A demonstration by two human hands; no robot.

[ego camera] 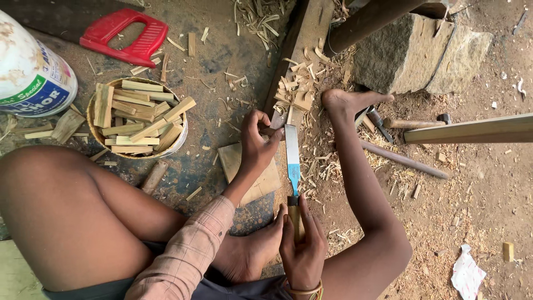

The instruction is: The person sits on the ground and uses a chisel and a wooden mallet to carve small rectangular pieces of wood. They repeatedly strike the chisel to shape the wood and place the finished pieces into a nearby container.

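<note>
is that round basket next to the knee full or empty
Full. The round basket is heaped with cut wooden strips that rise above its rim and hide its bottom.

- A chisel (292,161) with a long, flat, pale steel blade was held lengthwise, its cutting end pointed away from the body. A blue band was seen on the lower part of the blade, just above the handle.
- The chisel's wooden handle (295,214) was gripped from below, so that only its upper part was shown.
- A small piece of wood (268,131) was pinched at the far end of the blade; most of it was hidden, and its shape could not be told.
- A dark plank (302,41) was laid on the ground beyond the blade's tip, with pale offcuts piled on it.
</note>
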